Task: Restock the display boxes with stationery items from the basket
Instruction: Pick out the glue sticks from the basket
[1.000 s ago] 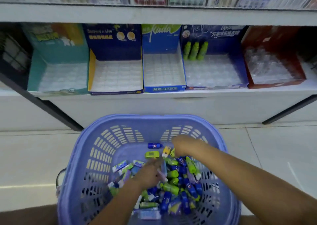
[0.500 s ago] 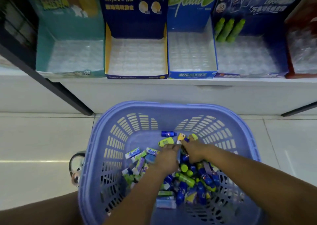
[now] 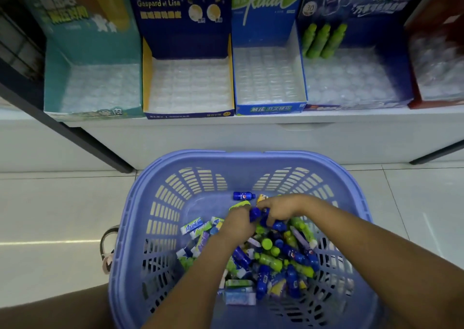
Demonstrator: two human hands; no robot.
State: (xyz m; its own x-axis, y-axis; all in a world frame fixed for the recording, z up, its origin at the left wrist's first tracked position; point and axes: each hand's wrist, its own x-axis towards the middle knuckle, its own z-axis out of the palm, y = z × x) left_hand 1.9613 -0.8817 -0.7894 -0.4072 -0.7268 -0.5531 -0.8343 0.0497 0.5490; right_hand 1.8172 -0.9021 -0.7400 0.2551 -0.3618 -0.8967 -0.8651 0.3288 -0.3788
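Head view: right hand grips a small dark-blue bottle-shaped item inside the slotted lilac plastic basket. Left hand sits just beside it, grip unclear.

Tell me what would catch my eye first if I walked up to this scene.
The big purple basket on the floor, heaped with small blue and green stationery items, where the left hand and right hand meet. Above it, a row of display boxes on the shelf looks almost bare, save three green bottles standing at the back of the dark blue box.
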